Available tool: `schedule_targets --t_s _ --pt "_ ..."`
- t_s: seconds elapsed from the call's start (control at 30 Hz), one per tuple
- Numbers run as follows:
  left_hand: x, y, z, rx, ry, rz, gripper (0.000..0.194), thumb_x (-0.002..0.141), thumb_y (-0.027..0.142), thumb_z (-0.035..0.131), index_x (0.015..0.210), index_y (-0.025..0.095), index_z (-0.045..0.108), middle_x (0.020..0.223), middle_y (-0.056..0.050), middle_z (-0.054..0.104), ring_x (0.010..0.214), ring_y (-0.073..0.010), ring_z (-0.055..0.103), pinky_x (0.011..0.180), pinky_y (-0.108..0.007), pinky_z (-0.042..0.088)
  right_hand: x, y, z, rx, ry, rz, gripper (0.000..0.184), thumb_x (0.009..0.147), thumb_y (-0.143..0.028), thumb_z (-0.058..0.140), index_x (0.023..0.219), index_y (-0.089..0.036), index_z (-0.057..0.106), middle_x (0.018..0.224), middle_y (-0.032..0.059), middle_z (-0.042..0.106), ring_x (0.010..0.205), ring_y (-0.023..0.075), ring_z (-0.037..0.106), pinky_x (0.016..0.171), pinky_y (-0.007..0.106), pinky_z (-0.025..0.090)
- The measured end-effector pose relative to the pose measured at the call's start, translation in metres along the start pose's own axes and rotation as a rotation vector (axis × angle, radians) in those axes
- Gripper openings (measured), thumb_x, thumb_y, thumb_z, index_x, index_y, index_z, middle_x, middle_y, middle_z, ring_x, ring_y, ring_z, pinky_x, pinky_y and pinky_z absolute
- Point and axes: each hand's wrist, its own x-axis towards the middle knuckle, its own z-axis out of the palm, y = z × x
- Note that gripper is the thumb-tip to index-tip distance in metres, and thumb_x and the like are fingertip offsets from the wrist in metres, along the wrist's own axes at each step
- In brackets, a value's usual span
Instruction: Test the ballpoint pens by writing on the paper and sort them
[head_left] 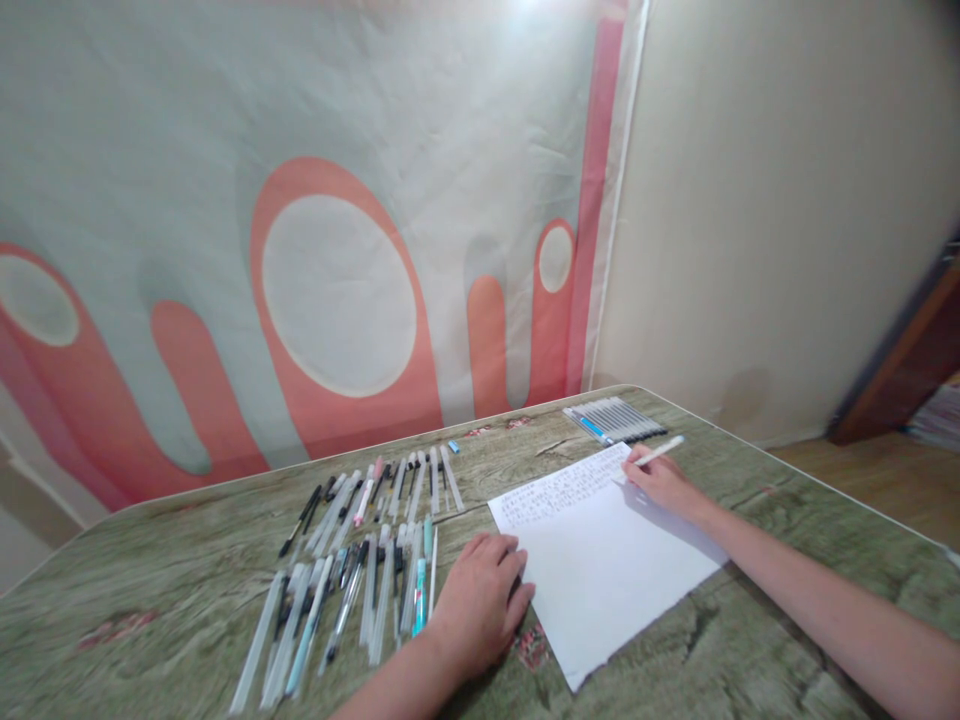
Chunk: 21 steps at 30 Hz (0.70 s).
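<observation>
My right hand (pixel 660 478) is closed around a white pen (pixel 661 450), its tip down on the upper right part of a white sheet of paper (pixel 607 590). Several lines of handwriting cover the top of the sheet; the lower part is blank. My left hand (pixel 484 595) lies flat on the table at the paper's left edge, fingers loosely spread and holding nothing. Close by on its left is a row of pens and clear refills (pixel 382 590).
A second row of pens (pixel 390 490) lies farther back on the wood-patterned table (pixel 187 560). Behind the paper rests a pack of pens (pixel 615 418). A small blue cap-like piece (pixel 453 447) sits near the back edge. A patterned hanging (pixel 420 150) covers the wall behind.
</observation>
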Motion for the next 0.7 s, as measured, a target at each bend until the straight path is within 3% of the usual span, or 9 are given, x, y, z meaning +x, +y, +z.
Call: schedule_targets --t_s 0.7 --pt "-0.0001 -0.0008 0.0013 0.009 0.005 0.010 0.027 0.085 0.031 0.042 0.106 0.021 0.053 0.111 -0.006 0.054 0.106 -0.0200 0.046 0.101 -0.040 0.028 -0.0001 -0.0017 -0.0006 -0.022 0.008 0.008 0.016 0.073 -0.031 0.047 0.061 -0.022 0.048 0.050 -0.0031 0.051 0.048 0.0110 0.044 0.049 0.024 0.032"
